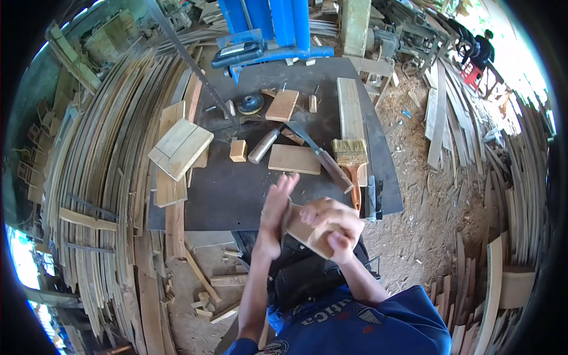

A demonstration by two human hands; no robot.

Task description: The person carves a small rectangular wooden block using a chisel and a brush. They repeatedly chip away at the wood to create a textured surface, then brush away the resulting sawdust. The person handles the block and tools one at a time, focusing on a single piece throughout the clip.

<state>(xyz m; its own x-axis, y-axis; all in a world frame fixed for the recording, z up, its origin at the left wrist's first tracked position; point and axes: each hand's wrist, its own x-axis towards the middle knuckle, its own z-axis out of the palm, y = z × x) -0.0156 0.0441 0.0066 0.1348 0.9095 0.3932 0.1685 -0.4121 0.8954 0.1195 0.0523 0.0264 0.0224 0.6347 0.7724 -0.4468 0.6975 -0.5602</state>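
Note:
My right hand [336, 223] is closed around a small flat wooden board [307, 234], held tilted in front of me at the table's near edge. Beside the board's left end is my left hand [274, 214], its fingers stretched out and palm turned toward the board; whether it touches the wood I cannot tell. Just beyond the hands, another flat wooden piece [294, 160] lies on the dark table [225, 207]. Near it rest a chisel [335, 170] with a brown handle, a second wooden-handled tool [264, 146] and a wide paintbrush [350, 155].
A small wood block [238, 151], a reddish wood piece [282, 105] and a round dark disc [250, 105] sit farther back. A lined board [181, 149] lies at left, a long plank [351, 109] at right. A blue machine [266, 29] stands behind; stacked strips [112, 160] line the left.

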